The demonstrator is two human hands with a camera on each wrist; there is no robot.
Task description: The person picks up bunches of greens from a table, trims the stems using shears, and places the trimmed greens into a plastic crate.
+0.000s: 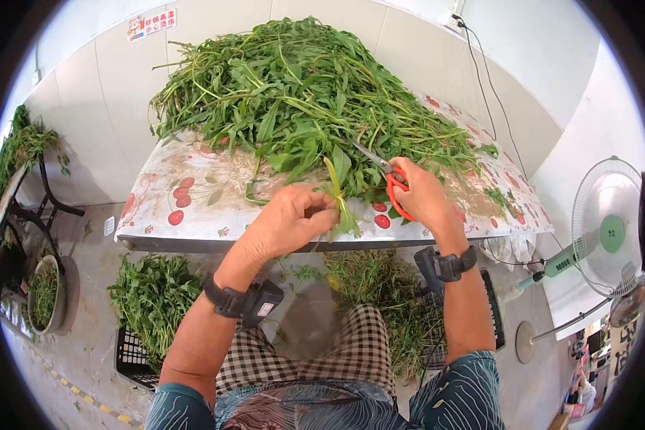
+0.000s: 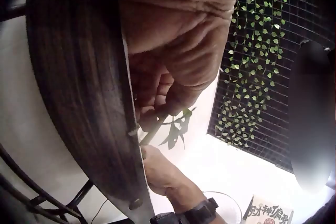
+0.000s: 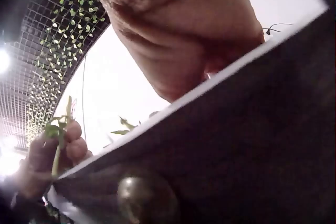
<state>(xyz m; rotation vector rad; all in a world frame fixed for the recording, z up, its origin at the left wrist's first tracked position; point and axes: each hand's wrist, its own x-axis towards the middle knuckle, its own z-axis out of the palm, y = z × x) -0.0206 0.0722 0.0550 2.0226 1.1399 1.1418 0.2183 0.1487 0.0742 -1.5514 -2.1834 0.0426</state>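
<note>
My left hand pinches a short green stem with leaves, over the table's front edge; the left wrist view shows the leaves below the thumb. My right hand grips red-handled scissors, their blades pointing up and left toward a large heap of leafy stems. The scissors stand to the right of the pinched stem, apart from it. In the right wrist view the left hand holds the stem, and the right hand is mostly cut off by the table edge.
The table has a cherry-print cloth. Below it are a black crate of greens on the left and a pile of thin stems on the right. A fan stands at the right, a basin at the far left.
</note>
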